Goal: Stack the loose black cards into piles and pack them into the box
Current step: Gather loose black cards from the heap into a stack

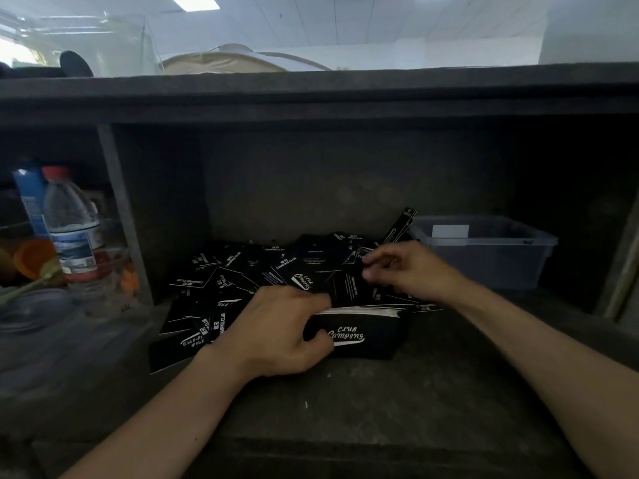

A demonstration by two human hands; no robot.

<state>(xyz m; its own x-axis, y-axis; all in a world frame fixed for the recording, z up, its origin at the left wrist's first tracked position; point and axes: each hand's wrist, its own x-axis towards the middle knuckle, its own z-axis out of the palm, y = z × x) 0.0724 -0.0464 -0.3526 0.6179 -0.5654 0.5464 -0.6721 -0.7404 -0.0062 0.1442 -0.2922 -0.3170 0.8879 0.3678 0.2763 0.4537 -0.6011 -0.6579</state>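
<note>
Several loose black cards (242, 271) with white "Camping Club" print lie scattered in a heap on the dark shelf. My left hand (276, 330) grips a thick stack of black cards (363, 335) at its left end, thumb on the front face and fingers over the top edge. My right hand (408, 267) hovers over the heap just behind the stack, fingers curled and pinching at a loose card (349, 288). A clear plastic box (484, 250) stands at the right, behind my right hand, with a white label inside.
A vertical divider (121, 216) separates the left compartment, which holds a water bottle (71, 223), a blue bottle (31, 198), an orange cup (33, 257) and clear containers. A low shelf top (311, 88) overhangs the cards. One card (401, 224) leans upright beside the box.
</note>
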